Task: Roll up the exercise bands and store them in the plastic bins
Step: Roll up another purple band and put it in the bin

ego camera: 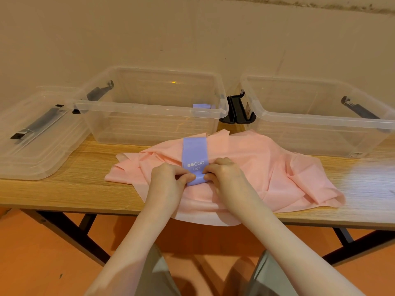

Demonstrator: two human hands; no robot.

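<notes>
- A clear plastic lid (32, 144) is lying flat at the far left of the wooden tabletop (70, 189), with dark latch handles showing on and beside it.
- Just beside the lid, the middle clear bin (149, 107) is standing open against the wall; a small purple rolled band (201, 106) is sitting inside it near its right wall, and nothing else is showing through its sides.
- In front of that bin, a crumpled pink band (256, 163) is spreading across the tabletop, with its near edge hanging over the tabletop's front.
- A purple band (194, 152), printed with dots and the word "Light", is lying on top of the pink one, running from the bin's front wall toward the person.
- The left hand (168, 178) is pinching the near end of the purple band, its fingers curled around the left side of the small roll forming there.
- The right hand (224, 174) is gripping the same roll from the right, fingers curled, so the two hands are nearly touching over it.
- Black latch clips (237, 112) are sitting between the two bins.
- The right clear bin (320, 116) is standing open at the far right, touching the pink band's far edge; no bands are showing inside it, only a dark latch on its right wall.
</notes>
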